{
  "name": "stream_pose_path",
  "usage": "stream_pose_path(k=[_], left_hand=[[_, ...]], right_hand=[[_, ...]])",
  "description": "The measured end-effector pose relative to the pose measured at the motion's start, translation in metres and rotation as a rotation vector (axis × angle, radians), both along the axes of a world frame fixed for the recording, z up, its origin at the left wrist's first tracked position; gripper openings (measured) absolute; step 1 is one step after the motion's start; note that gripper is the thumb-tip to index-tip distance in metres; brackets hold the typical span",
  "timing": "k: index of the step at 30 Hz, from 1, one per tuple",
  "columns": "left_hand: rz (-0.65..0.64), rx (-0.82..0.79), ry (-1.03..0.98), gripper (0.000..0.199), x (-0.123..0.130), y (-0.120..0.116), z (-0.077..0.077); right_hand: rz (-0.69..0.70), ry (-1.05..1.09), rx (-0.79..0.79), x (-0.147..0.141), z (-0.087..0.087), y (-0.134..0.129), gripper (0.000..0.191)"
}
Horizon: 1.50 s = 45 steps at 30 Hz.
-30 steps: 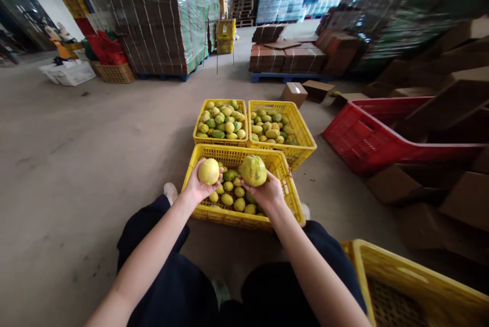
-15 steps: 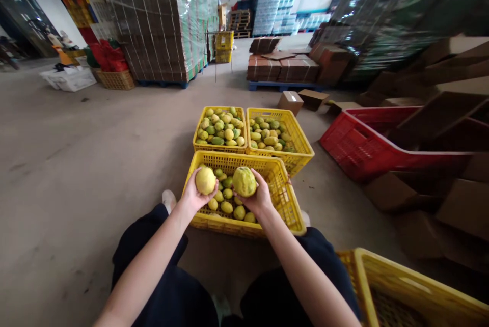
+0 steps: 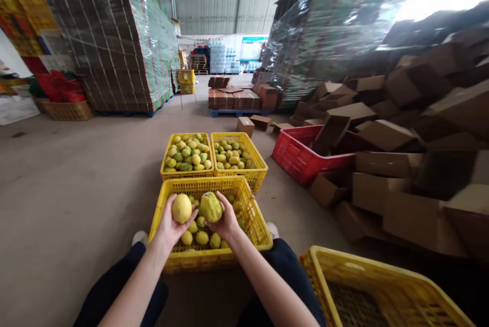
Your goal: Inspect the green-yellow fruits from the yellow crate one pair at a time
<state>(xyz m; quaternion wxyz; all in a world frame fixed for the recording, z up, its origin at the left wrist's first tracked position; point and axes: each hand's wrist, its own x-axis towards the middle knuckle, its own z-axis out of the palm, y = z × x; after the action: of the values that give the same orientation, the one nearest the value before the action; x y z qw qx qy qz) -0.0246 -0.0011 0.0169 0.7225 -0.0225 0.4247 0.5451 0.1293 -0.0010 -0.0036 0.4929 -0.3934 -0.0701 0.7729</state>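
My left hand [image 3: 167, 225] is closed around a smooth, round yellow fruit [image 3: 182, 208]. In my right hand [image 3: 229, 219] sits a lumpy, ridged yellow-green fruit [image 3: 211, 207]. Both are held side by side, a small gap apart, above the front yellow crate [image 3: 198, 262] between my legs. Several smaller yellow-green fruits [image 3: 202, 238] lie on the bottom of that crate, partly hidden by my hands. Behind it stand a back left yellow crate [image 3: 187, 175], heaped with similar fruit, and a back right yellow crate [image 3: 260, 178], less full.
Another yellow crate [image 3: 385, 271] stands by my right leg. Farther right is a red crate [image 3: 294, 156] with cardboard in it, beside a heap of cardboard boxes [image 3: 382, 189]. Tall wrapped stacks [image 3: 110, 47] rise behind. Flattened cardboard lies on a blue pallet [image 3: 239, 112].
My view has turned right and tilted up, so the crates appear farther left and lower. Both hands still hold the same two fruits, with little change between them.
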Motion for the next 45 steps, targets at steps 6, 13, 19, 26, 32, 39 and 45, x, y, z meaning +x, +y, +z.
stream_pose_path(k=[6, 13, 19, 26, 32, 39, 45], left_hand=[[-0.014, 0.010, -0.028, 0.023, 0.014, 0.004, -0.008], [-0.010, -0.028, -0.079, 0.025, 0.029, 0.011, -0.016], [0.054, -0.040, -0.164, 0.023, 0.041, 0.014, -0.013], [-0.050, 0.004, -0.279, 0.032, 0.051, 0.016, -0.022], [-0.013, -0.054, -0.181, 0.032, 0.056, 0.020, -0.028], [0.048, -0.062, -0.192, 0.026, 0.052, 0.015, -0.015], [0.135, -0.028, -0.216, 0.027, 0.041, 0.019, -0.023]], right_hand=[[-0.100, 0.079, -0.158, 0.014, -0.014, 0.002, 0.029], [-0.134, 0.059, -0.162, 0.022, -0.025, 0.003, 0.024], [-0.125, 0.007, -0.077, 0.028, -0.018, -0.004, 0.025], [-0.228, 0.044, -0.215, 0.038, -0.018, -0.003, 0.031], [-0.312, 0.010, -0.215, 0.040, -0.025, 0.000, 0.021], [-0.138, 0.020, -0.150, 0.033, -0.021, -0.002, 0.028], [0.004, -0.008, -0.071, 0.021, -0.017, -0.007, 0.031]])
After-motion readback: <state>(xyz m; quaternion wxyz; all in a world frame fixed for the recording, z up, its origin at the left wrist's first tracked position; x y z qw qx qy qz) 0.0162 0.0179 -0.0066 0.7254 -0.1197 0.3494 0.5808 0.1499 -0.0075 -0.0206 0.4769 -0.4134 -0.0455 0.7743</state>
